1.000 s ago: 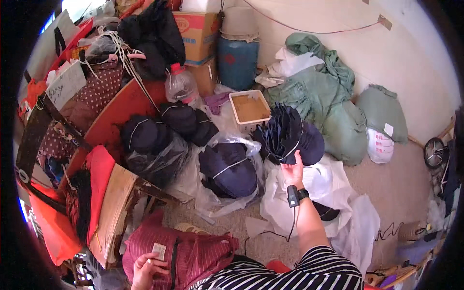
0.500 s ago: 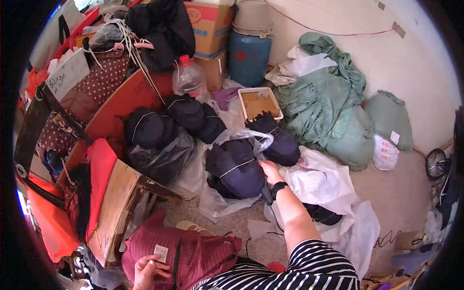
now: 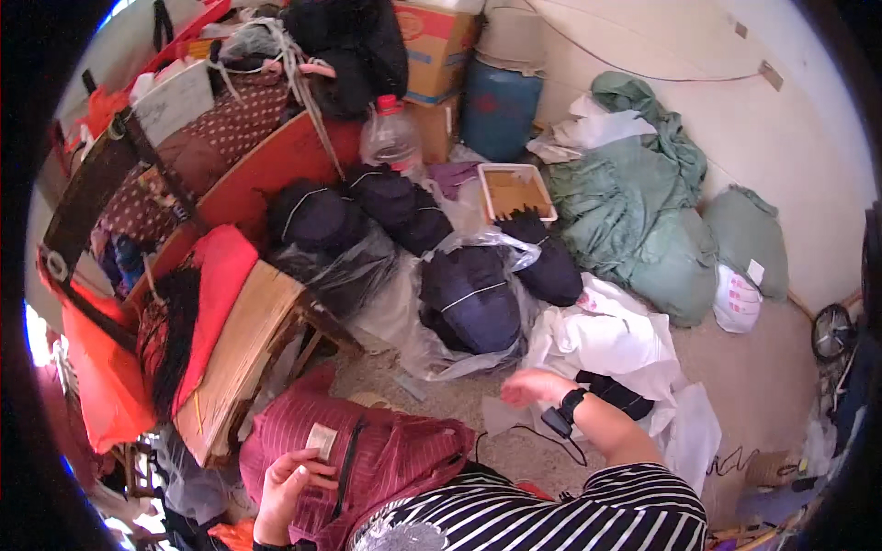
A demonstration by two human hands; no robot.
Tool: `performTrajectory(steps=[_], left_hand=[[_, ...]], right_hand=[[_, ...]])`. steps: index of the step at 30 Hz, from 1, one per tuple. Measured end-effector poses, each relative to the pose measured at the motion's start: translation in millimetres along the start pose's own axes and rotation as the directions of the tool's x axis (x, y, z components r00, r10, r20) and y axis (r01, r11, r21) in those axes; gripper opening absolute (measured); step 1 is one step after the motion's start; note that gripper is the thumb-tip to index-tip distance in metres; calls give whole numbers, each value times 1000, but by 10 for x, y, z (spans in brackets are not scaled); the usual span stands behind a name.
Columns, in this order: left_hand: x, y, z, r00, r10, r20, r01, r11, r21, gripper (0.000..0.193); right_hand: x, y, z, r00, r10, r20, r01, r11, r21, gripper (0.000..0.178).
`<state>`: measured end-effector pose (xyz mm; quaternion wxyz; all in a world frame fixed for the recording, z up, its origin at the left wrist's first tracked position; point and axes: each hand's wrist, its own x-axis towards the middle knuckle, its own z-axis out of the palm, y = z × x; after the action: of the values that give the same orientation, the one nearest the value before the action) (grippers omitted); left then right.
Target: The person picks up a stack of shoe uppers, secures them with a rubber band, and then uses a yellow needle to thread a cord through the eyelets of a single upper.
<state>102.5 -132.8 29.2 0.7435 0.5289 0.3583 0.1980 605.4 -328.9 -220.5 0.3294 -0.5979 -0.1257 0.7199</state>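
My right hand [image 3: 535,388] hovers over the floor in front of a bundle of navy cloth pieces [image 3: 470,298] in a clear plastic bag. Its fingers look stretched out and hold nothing that I can see, though slightly blurred. A black band circles that wrist, and a small black box [image 3: 557,422] with a cord hangs beside it. On my lap lies a maroon striped cloth [image 3: 395,459] with a dark strip across it. My left hand [image 3: 292,487] rests on this cloth, fingers loosely extended, close to a pale label [image 3: 321,441].
More navy bundles [image 3: 317,216] sit behind, near a large clear bottle [image 3: 390,138] and a white tray [image 3: 517,190]. Left is a worn wooden seat [image 3: 243,354]. White sacks [image 3: 616,340] partly cover dark cloth at right; green sacks [image 3: 634,211] lean by the wall.
My right hand has let go at the navy bundle's right side and drawn back toward me. My left hand stays by the label. The whole view has shifted slightly.
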Motion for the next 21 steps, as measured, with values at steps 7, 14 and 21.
performTrajectory(steps=[7,14,21], left_hand=[[-970,-184,-353,856,252,-451,-262,964,41,51],[-2125,-966,-671,488,139,-862,-407,909,-84,39],[-2438,-2539,-1679,940,205,-274,-322,797,-511,20]], right_hand=[[315,-643,1653,961,181,207,-32,822,-569,36],[1609,-614,1877,992,-76,101,125,712,-691,39],[2358,-380,2594,853,-253,456,513,253,-820,40]])
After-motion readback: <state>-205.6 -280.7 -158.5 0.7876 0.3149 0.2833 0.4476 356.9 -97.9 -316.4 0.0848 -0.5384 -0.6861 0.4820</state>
